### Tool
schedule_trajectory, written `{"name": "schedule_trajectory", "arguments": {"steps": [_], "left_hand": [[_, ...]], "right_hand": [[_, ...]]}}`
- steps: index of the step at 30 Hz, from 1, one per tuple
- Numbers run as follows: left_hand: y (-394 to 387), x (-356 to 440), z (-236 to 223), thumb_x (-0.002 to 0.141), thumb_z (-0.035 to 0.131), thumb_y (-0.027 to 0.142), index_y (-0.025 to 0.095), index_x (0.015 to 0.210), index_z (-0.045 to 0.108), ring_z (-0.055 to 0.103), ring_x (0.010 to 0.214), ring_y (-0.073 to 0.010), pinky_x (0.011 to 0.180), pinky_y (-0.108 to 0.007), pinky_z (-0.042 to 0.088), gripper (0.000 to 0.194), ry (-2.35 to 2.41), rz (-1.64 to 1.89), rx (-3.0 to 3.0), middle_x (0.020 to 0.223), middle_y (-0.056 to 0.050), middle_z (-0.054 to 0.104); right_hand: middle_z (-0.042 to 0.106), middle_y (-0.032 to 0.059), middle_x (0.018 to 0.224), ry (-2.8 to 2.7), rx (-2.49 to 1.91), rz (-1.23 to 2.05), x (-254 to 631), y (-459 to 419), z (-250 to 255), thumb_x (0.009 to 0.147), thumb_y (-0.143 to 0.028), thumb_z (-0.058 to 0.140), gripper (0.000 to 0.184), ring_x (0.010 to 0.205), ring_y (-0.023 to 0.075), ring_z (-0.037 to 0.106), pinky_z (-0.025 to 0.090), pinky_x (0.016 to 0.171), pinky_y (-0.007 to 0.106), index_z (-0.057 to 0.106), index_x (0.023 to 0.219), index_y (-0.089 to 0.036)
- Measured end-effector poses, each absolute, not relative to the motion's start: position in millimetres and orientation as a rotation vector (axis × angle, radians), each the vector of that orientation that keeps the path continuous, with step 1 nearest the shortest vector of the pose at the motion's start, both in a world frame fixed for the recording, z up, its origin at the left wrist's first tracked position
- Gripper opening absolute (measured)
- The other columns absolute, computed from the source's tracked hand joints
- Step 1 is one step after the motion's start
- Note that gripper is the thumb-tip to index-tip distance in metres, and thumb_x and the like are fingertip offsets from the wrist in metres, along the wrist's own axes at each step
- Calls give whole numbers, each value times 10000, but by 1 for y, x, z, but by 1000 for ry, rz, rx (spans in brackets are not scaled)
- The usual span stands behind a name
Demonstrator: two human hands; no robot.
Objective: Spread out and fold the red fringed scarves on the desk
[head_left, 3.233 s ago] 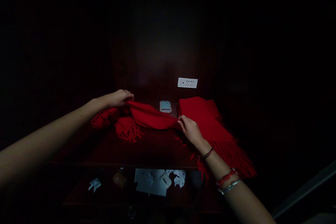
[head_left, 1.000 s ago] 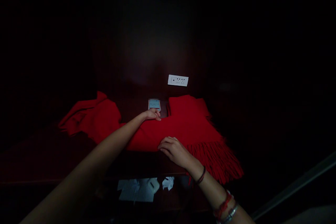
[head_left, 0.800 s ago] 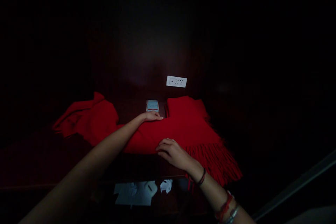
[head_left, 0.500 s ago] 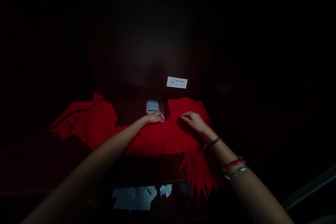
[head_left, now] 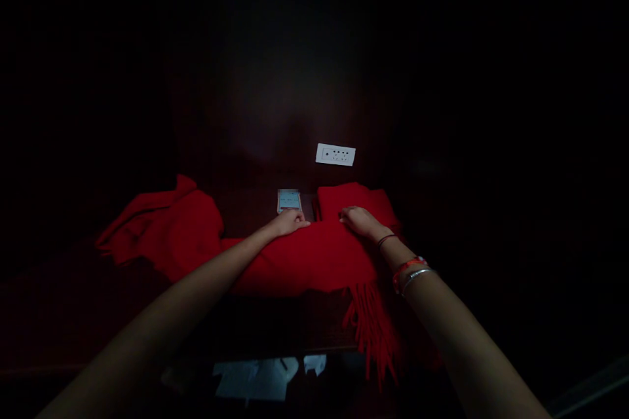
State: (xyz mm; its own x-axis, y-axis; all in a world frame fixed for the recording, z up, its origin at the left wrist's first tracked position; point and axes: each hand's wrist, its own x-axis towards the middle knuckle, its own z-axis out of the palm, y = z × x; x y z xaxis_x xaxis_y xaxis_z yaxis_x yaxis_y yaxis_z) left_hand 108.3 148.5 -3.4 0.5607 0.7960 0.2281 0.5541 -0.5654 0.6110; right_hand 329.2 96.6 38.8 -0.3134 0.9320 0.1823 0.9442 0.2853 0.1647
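Observation:
A red fringed scarf (head_left: 314, 258) lies across a dark wooden table (head_left: 275, 321), with a bunched part (head_left: 167, 226) at the left and its fringe (head_left: 371, 330) hanging over the front edge. My left hand (head_left: 289, 221) rests flat on the scarf's far edge, fingers stretched out. My right hand (head_left: 358, 221) lies flat on the fabric just to the right of it, fingers extended. Neither hand grips anything. A folded red layer (head_left: 354, 200) sits behind my right hand.
A phone (head_left: 289, 200) with a lit screen lies just beyond my left hand. A white socket plate (head_left: 335, 155) sits on the dark back wall. White papers (head_left: 255, 376) lie on a lower shelf under the table. The surroundings are very dark.
My right hand left the scarf's near edge and moved to its far edge beside the left hand, carrying the fringed end over; the fringe now hangs at the front middle.

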Motion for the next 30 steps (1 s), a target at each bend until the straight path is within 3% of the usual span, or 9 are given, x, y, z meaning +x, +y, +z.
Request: {"name": "schedule_trajectory", "arguments": {"steps": [4, 10, 15, 19, 25, 30], "left_hand": [[146, 97, -4, 760, 423, 418, 135, 611, 535, 471, 611, -136, 529, -217, 305, 339, 1172, 548, 2561, 637, -33, 538], [146, 50, 22, 592, 603, 449, 151, 718, 590, 514, 656, -144, 572, -207, 356, 324, 1005, 79, 2112, 714, -10, 599], [138, 10, 29, 564, 607, 533, 144, 786, 603, 552, 716, -171, 635, -251, 413, 448, 1026, 231, 1714, 807, -52, 622], [135, -10, 26, 556, 634, 508, 164, 815, 547, 554, 732, -154, 643, -256, 429, 439, 961, 323, 1661, 839, -40, 605], [147, -12, 25, 617, 592, 463, 147, 728, 512, 510, 650, -145, 579, -236, 396, 345, 1193, 277, 2259, 666, -5, 530], [117, 16, 20, 756, 465, 385, 154, 1063, 474, 449, 970, -221, 796, -315, 355, 385, 1317, 436, 2798, 1058, -96, 491]], "right_hand": [[536, 108, 997, -2391, -1872, -608, 320, 83, 29, 853, -302, 322, 273, 925, 192, 476, 352, 766, 292, 511, 995, -166], [510, 109, 1013, -2341, -1899, -680, 317, 79, 22, 875, -271, 245, 297, 905, 188, 466, 343, 760, 300, 474, 1035, -172], [532, 115, 989, -2282, -1962, -582, 322, 83, 20, 874, -254, 249, 300, 872, 175, 481, 337, 754, 273, 474, 1035, -140], [527, 108, 1000, -2262, -1955, -591, 325, 83, 14, 873, -246, 248, 295, 887, 178, 468, 325, 774, 280, 473, 1034, -145], [508, 119, 997, -2254, -1926, -704, 323, 81, 15, 853, -202, 283, 282, 901, 203, 435, 331, 762, 301, 491, 1034, -146], [491, 136, 1012, -2237, -1679, -698, 290, 60, 32, 845, -212, 307, 283, 929, 216, 425, 336, 803, 333, 523, 1006, -127]]}}
